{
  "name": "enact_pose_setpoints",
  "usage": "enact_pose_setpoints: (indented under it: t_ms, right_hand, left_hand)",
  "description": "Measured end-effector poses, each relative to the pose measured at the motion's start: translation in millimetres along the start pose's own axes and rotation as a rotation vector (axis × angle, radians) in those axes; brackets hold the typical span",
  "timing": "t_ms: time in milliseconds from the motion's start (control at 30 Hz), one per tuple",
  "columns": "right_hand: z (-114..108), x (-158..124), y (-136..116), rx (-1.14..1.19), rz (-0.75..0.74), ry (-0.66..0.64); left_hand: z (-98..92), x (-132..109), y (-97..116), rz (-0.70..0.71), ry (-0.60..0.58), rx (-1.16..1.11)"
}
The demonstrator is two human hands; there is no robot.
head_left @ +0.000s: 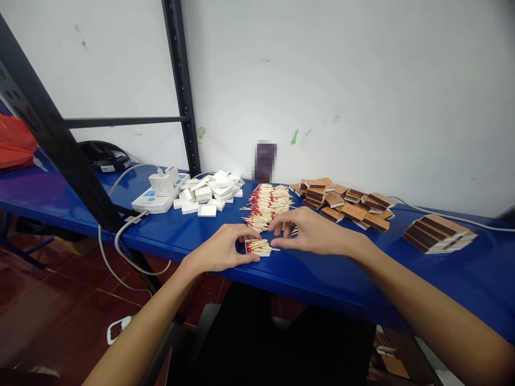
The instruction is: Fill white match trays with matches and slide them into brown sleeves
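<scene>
My left hand (225, 248) grips a small white matchbox tray (263, 254) at the table's front edge, its thumb along the near side and its fingers along the far side. Loose matches (259, 246) with red heads lie in the tray, some sticking out past its right end. Just right of the tray hovers my right hand (303, 230), fingers curled, with thumb and forefinger apart and nothing visible between them. Behind both hands spreads a big heap of matches (267, 203), red heads mostly to the left; my right fingers cover part of its near edge.
White trays (213, 190) are piled at the back left, beside a power strip (156, 201) with plugs and cables. Brown matchbox sleeves (346, 206) lie heaped at the back right. Farther right sits a neat stack of matchboxes (438, 233). A black shelf post (76, 139) rises at left.
</scene>
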State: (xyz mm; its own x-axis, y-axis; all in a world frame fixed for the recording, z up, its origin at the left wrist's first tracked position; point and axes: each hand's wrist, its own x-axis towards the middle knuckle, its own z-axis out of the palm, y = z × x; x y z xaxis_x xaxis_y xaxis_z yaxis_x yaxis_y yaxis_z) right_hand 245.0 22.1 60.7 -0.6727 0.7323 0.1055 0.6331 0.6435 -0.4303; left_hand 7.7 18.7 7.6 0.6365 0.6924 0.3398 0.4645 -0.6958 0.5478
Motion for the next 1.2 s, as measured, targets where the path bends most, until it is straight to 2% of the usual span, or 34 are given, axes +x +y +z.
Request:
enact_pose_setpoints:
  t_ms: [200, 433, 700, 900, 1200]
  right_hand:
    - [16, -7, 5, -0.04, -0.03, -0.049]
    - [18, 2, 0, 0.011, -0.102, 0.02]
    - [35, 9, 9, 0.02, -0.212, 0.085]
    - [32, -3, 14, 0.12, -0.105, 0.122]
    - [36, 0, 18, 0.23, -0.086, 0.04]
  left_hand:
    - [-1.3, 1, 0, 0.021, -0.018, 0.049]
    - [-0.6, 0, 3, 0.015, -0.004, 0.036]
    - [0.7, 0, 1, 0.039, 0.003, 0.085]
    - [1.6, -2, 1, 0.023, 0.004, 0.094]
    - [1.8, -3, -2, 0.037, -0.002, 0.102]
